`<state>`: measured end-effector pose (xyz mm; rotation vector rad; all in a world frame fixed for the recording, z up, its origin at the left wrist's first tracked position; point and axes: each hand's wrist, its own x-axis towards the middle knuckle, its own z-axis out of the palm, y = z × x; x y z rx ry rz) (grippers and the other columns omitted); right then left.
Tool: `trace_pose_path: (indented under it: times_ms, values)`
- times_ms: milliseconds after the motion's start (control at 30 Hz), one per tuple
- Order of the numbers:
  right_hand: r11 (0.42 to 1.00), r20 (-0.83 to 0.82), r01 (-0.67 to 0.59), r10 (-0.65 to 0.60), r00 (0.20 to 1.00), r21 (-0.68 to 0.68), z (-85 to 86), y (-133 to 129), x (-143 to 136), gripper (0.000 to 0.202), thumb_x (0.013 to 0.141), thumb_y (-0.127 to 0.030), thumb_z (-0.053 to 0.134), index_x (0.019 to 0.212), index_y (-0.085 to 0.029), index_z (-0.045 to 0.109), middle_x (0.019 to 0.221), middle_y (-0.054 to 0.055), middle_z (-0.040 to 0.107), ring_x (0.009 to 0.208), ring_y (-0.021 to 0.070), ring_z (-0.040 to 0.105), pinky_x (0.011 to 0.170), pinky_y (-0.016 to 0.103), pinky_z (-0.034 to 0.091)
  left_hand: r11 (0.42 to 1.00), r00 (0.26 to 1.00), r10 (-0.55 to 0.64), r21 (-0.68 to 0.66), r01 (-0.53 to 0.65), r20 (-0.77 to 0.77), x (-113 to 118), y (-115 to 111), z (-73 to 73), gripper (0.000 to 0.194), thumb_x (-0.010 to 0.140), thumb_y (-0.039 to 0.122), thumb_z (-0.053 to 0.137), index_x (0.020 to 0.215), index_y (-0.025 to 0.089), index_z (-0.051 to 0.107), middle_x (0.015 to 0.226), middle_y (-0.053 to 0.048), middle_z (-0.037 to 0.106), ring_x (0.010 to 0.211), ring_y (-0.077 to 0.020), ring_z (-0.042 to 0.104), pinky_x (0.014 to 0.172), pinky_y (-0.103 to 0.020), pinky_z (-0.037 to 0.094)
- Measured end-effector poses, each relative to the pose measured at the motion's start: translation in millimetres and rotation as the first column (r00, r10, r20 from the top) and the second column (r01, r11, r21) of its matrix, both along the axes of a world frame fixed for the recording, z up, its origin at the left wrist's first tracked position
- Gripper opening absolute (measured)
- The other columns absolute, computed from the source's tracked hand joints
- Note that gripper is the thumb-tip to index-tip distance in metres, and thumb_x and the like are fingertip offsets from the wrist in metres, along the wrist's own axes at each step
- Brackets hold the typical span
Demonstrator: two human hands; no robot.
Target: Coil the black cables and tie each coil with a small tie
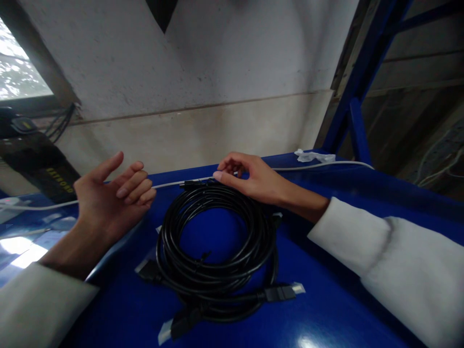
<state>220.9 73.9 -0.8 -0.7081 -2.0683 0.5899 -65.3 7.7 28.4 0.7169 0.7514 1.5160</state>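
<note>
One head-worn view looks forward and down — near the hands (259, 179) and cables (261, 232).

The left sleeve (39, 304) and right sleeve (409, 270) make 2 of a kind: long, loose, off-white, plain, in soft-looking cloth. The right one is wide, with 1 greyish line (380, 251) crossing it above the cuff (335, 229); whether seam or crease, I cannot tell. The left one looks duller, its edge nearly straight. Both stop above the wrists, leaving the left hand (112, 200) and right hand (253, 180) bare.
</note>
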Motion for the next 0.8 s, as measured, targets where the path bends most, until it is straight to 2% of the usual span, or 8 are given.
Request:
trace_pose_path:
  times_ms: [67, 200, 333, 433, 533, 667, 733, 800]
  values:
    - [0.995, 0.091, -0.081, 0.085, 0.992, -0.055, 3.1, -5, -2, 0.033, 0.095, -0.05, 0.072, 0.107, -0.019, 0.075, 0.107, 0.006, 0.077, 0.097, 0.0185, 0.069, 0.086, 0.03, 0.05, 1.0, 1.0, 0.003, 0.006, -0.003, -0.023, 0, 0, -0.4, 0.02, 0.1, 0.033, 0.055, 0.086, 0.02, 0.061, 0.045, 0.006, 0.037, 0.037, -0.0115, 0.036, 0.04, -0.028, 0.037]
    - [0.978, 0.185, -0.152, 0.178, 0.966, -0.145, 7.7, -9, -3, 0.03, 0.09, -0.043, 0.079, 0.11, -0.019, 0.08, 0.111, 0.005, 0.081, 0.103, 0.022, 0.074, 0.091, 0.032, 0.053, 1.0, 0.997, -0.005, 0.03, 0.007, -0.08, 2, 0, -0.5, 0.025, 0.1, 0.033, 0.054, 0.084, 0.017, 0.064, 0.046, 0.006, 0.035, 0.039, -0.0107, 0.034, 0.041, -0.027, 0.037]
    - [0.972, 0.154, -0.138, 0.169, 0.974, -0.191, 9.6, -9, -3, 0.03, 0.088, -0.032, 0.082, 0.115, -0.018, 0.08, 0.116, 0.006, 0.081, 0.107, 0.0226, 0.075, 0.095, 0.033, 0.055, 0.995, 0.985, -0.049, 0.073, 0.062, -0.168, 7, -1, 1.3, 0.029, 0.101, 0.03, 0.051, 0.081, 0.015, 0.067, 0.048, 0.006, 0.032, 0.041, -0.0104, 0.031, 0.042, -0.025, 0.036]
    - [0.97, 0.153, -0.143, 0.174, 0.973, -0.196, 11.0, -11, -3, 0.027, 0.089, -0.029, 0.081, 0.114, -0.018, 0.08, 0.114, 0.006, 0.082, 0.105, 0.0228, 0.075, 0.095, 0.034, 0.056, 0.989, 0.951, -0.059, 0.114, 0.098, -0.305, 14, -2, 0.6, 0.029, 0.098, 0.029, 0.056, 0.077, 0.015, 0.071, 0.049, 0.005, 0.032, 0.044, -0.011, 0.03, 0.043, -0.024, 0.034]
    - [0.967, 0.156, -0.153, 0.187, 0.97, -0.204, 11.7, -12, -4, 0.027, 0.091, -0.03, 0.079, 0.115, -0.018, 0.08, 0.114, 0.006, 0.081, 0.105, 0.0227, 0.075, 0.095, 0.035, 0.056, 0.984, 0.889, 0.025, 0.167, 0.058, -0.457, 19, 1, -6.4, 0.025, 0.091, 0.031, 0.067, 0.076, 0.014, 0.075, 0.056, 0.002, 0.041, 0.053, -0.0124, 0.039, 0.047, -0.023, 0.037]
    - [0.959, 0.131, -0.177, 0.209, 0.969, -0.223, 8.9, -10, -4, 0.035, 0.091, -0.034, 0.079, 0.119, -0.015, 0.077, 0.113, 0.009, 0.081, 0.101, 0.023, 0.075, 0.093, 0.037, 0.058, 0.967, 0.752, 0.162, 0.256, 0.009, -0.638, 23, 9, -21.0, 0.023, 0.084, 0.038, 0.08, 0.089, 0.016, 0.083, 0.084, -0.006, 0.068, 0.076, -0.0165, 0.058, 0.063, -0.025, 0.046]
    - [0.958, 0.114, -0.176, 0.206, 0.972, -0.225, 6.1, -9, -5, 0.043, 0.09, -0.033, 0.08, 0.128, -0.015, 0.073, 0.117, 0.01, 0.08, 0.103, 0.0229, 0.075, 0.096, 0.039, 0.058, 0.971, 0.671, 0.151, 0.237, 0.037, -0.725, 25, 11, -25.1, 0.029, 0.084, 0.043, 0.083, 0.101, 0.019, 0.083, 0.102, -0.008, 0.076, 0.09, -0.0216, 0.066, 0.076, -0.03, 0.05]
    - [0.956, 0.092, -0.177, 0.203, 0.975, -0.235, 3.5, -7, -5, 0.049, 0.09, -0.033, 0.08, 0.136, -0.017, 0.07, 0.126, 0.011, 0.078, 0.11, 0.0235, 0.074, 0.103, 0.041, 0.056, 0.979, 0.621, 0.091, 0.185, 0.088, -0.779, 28, 10, -25.6, 0.038, 0.086, 0.048, 0.082, 0.112, 0.022, 0.081, 0.11, -0.009, 0.08, 0.101, -0.0271, 0.07, 0.088, -0.036, 0.052]
